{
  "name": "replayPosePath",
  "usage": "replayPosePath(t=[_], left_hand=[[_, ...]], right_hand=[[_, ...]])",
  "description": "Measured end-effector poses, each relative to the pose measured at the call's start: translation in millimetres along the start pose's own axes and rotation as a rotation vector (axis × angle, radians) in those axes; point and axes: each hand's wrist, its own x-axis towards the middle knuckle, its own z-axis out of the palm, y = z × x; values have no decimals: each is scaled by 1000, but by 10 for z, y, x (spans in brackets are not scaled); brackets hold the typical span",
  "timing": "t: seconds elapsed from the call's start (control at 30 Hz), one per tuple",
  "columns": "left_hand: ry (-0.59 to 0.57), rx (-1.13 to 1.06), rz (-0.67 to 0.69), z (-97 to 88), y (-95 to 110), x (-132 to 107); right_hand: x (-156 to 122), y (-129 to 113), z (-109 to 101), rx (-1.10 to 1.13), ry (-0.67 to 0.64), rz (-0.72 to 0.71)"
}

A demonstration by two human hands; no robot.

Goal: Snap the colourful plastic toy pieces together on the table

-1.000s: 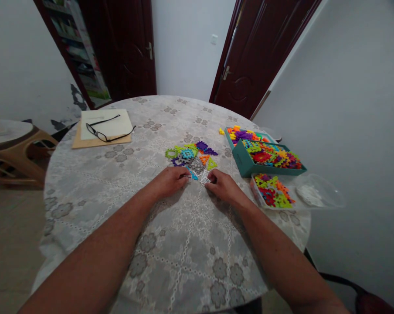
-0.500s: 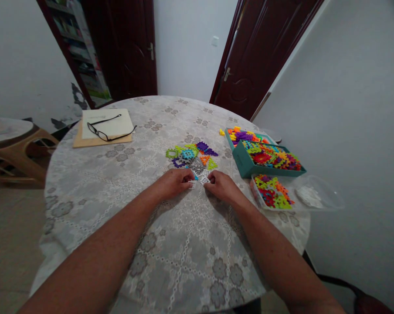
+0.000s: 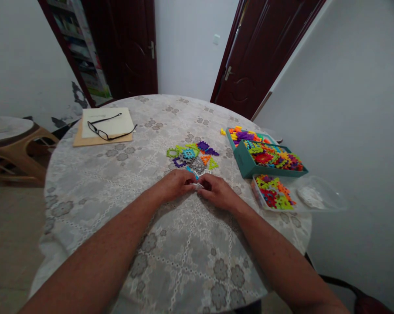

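Observation:
My left hand (image 3: 179,181) and my right hand (image 3: 216,188) meet at the middle of the table, fingers closed in pinches. Between their fingertips is a white plastic building piece (image 3: 197,186), partly covered by the fingers. A blue piece (image 3: 190,169) shows just beyond the left fingertips, and another white lattice piece (image 3: 208,171) lies behind the right fingers. Past the hands spreads a loose pile of toothed plastic pieces, among them a blue square (image 3: 188,153), an orange triangle (image 3: 205,160), a lime green triangle (image 3: 213,163) and a purple frame (image 3: 179,162).
On the right stand a teal box (image 3: 244,162) and a clear tub (image 3: 257,196), both full of colourful pieces. A transparent lid (image 3: 334,196) holds white pieces. Black glasses (image 3: 100,134) rest on papers (image 3: 121,115) at the left. A flowered cloth (image 3: 184,248) covers the round table.
My hands have come together; the right one moved left towards the left one. The white pieces, apart before, now meet between the fingertips.

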Motion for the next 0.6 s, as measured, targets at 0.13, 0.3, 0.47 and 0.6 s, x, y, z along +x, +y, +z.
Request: replayPosePath(t=[0.13, 0.3, 0.47, 0.6], left_hand=[[14, 32, 23, -8, 12, 1], [8, 45, 51, 14, -1, 9], [17, 30, 47, 24, -2, 16], [-7, 24, 36, 15, 15, 15]], right_hand=[[-18, 159, -35, 139, -22, -3], [106, 333, -81, -292, 310, 27], [253, 324, -50, -575, 238, 158], [271, 278, -52, -616, 210, 225]])
